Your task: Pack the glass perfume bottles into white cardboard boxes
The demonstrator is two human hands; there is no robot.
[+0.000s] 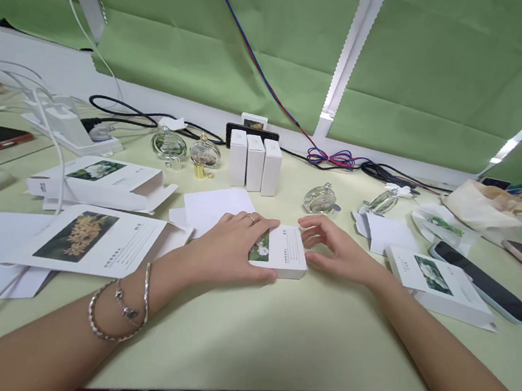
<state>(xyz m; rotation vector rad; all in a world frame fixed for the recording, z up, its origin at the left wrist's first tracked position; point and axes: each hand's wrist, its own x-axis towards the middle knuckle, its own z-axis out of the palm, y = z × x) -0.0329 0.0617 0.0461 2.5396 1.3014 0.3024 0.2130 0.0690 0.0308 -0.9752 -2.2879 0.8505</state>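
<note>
white carton (287, 254) lay on the worktop (242, 332), left grip (232, 244) clamped across it, right grip (336, 251) parted beside its end; i judged it light, crushable, best held by long sides.

Looks bright and evenly lit around the handled carton (285, 249). Glares strongest through a gap (506, 150) in the green blinds (198, 51), beyond and far right of the carton. Casts faint, soft shadows nearby. Stretches visibly well away from it, toward the edges.
</note>
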